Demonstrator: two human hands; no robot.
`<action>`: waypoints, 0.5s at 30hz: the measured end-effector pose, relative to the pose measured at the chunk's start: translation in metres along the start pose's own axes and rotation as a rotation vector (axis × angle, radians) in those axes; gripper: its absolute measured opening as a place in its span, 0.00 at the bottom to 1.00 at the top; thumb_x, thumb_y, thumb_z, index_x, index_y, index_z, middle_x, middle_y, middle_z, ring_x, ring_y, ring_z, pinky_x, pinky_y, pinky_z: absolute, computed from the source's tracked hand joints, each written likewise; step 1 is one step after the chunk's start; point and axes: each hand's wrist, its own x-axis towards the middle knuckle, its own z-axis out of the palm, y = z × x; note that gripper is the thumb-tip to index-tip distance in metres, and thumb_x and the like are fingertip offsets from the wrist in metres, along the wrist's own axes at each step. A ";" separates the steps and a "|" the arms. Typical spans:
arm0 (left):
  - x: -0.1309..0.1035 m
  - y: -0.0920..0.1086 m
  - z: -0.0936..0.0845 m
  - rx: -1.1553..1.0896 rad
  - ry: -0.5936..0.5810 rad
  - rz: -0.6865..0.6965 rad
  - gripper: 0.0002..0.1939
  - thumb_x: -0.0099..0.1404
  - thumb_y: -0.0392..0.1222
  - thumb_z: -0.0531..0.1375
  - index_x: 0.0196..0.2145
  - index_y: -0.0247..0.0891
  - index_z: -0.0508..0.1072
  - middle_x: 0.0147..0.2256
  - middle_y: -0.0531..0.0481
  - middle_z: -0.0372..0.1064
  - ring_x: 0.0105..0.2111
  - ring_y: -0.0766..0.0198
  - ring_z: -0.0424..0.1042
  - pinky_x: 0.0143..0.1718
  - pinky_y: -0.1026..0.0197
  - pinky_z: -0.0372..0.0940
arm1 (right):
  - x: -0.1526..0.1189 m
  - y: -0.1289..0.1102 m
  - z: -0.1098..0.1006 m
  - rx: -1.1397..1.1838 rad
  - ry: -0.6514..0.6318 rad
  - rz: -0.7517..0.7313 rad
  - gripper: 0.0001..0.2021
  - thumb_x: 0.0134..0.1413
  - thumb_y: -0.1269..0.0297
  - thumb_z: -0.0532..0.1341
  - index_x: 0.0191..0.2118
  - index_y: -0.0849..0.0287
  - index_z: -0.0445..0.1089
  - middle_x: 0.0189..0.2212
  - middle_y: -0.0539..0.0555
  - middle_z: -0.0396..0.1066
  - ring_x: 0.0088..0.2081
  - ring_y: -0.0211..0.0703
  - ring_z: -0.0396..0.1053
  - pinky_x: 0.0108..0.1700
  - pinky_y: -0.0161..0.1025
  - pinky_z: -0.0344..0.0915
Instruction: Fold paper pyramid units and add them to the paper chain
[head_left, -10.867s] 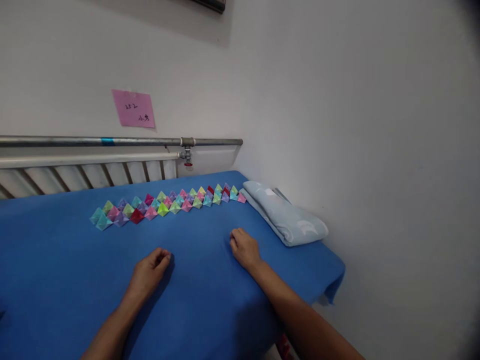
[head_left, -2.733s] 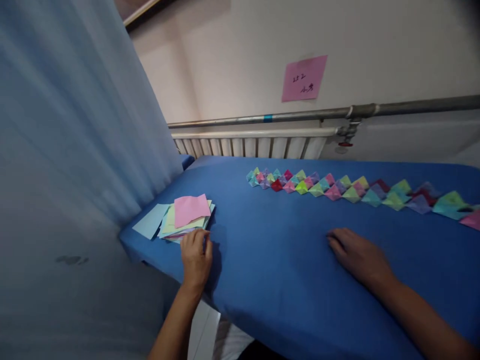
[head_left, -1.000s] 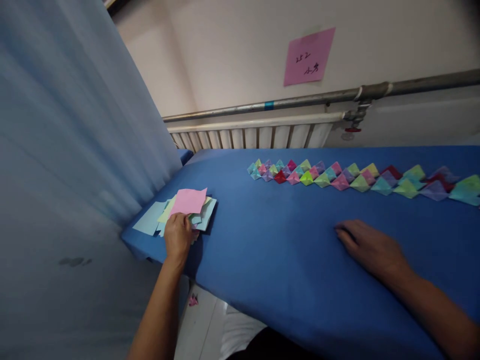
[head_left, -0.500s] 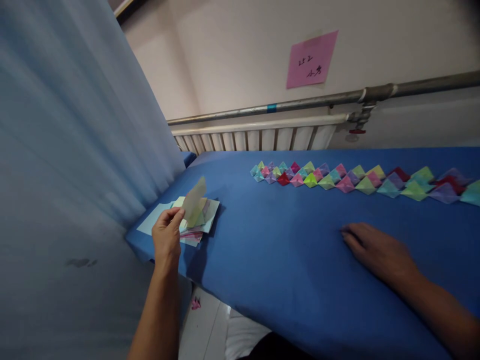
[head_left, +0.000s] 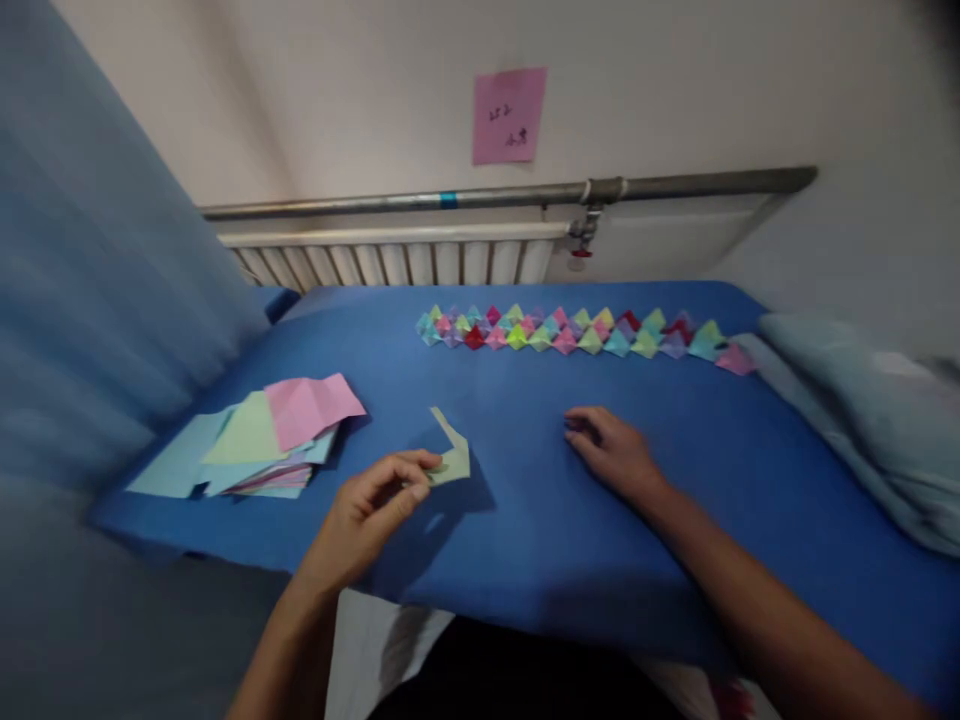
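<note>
My left hand (head_left: pixel 382 500) pinches a pale yellow-green sheet of paper (head_left: pixel 454 460) between thumb and fingers, just above the blue bed cover (head_left: pixel 525 540). A crease makes one part of the sheet stand up. To the right, my right hand (head_left: pixel 611 448) hovers over or rests on the cover with fingers loosely curled and a gap beside the thumb; nothing shows in it. Left of my left hand lies a pile of coloured paper, with a creased pink sheet (head_left: pixel 311 410) on top, a light green sheet (head_left: pixel 247 430) and a light blue sheet (head_left: pixel 180 455).
Rows of small folded paper pieces (head_left: pixel 540 338) in many colours run along the far side of the bed. Behind them are a radiator (head_left: pixel 420 262) and a pipe. Folded light-blue bedding (head_left: pixel 847 410) lies on the right; a blue curtain (head_left: pixel 112 270) hangs on the left.
My left hand has brought the yellow-green sheet rightward and nearer, away from the pile, where pink paper now shows on top. The view has swung right, bringing in the bedding.
</note>
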 end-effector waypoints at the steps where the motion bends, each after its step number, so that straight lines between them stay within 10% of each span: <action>1: -0.002 -0.002 0.012 0.075 -0.087 0.018 0.05 0.65 0.42 0.59 0.33 0.40 0.73 0.47 0.47 0.72 0.48 0.60 0.70 0.51 0.57 0.63 | -0.008 -0.001 -0.002 0.033 0.007 0.016 0.13 0.48 0.64 0.56 0.42 0.57 0.69 0.33 0.55 0.72 0.31 0.44 0.69 0.34 0.43 0.68; 7: -0.018 -0.023 0.055 0.242 -0.311 0.189 0.05 0.68 0.36 0.54 0.36 0.40 0.70 0.48 0.46 0.70 0.49 0.61 0.69 0.50 0.56 0.63 | -0.073 -0.020 -0.012 0.144 -0.100 -0.018 0.27 0.46 0.72 0.57 0.56 0.52 0.63 0.52 0.58 0.65 0.42 0.45 0.69 0.37 0.42 0.69; 15: -0.028 -0.022 0.075 0.378 -0.226 0.321 0.06 0.67 0.33 0.55 0.39 0.41 0.69 0.42 0.47 0.73 0.46 0.60 0.71 0.47 0.56 0.66 | -0.119 -0.060 -0.029 -0.016 -0.100 -0.245 0.24 0.51 0.69 0.61 0.55 0.52 0.62 0.55 0.60 0.63 0.56 0.56 0.60 0.54 0.56 0.59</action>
